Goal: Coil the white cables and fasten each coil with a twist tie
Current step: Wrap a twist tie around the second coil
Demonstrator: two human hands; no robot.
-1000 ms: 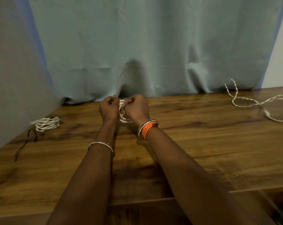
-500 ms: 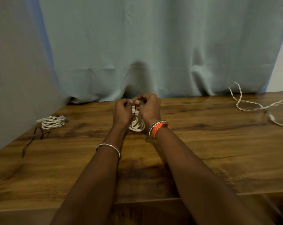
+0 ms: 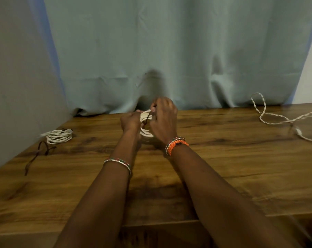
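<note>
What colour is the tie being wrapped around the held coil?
Dark brown twist tie, seen in the head view.

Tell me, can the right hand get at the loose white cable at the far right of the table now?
Probably not yet. The right hand is pinching the dark twist tie on the coil held with the left hand. The bare table leaves the way to the loose cable free.

Both hands blurred w/ motion. Coil [image 3: 146, 122] mostly hidden btwn left hand [image 3: 131, 120] & right hand [image 3: 163, 119]; fingertips can't be made out. Twist tie [image 3: 148, 119] ends hidden. Loose cable [image 3: 284, 120] cut off at right edge.
</note>
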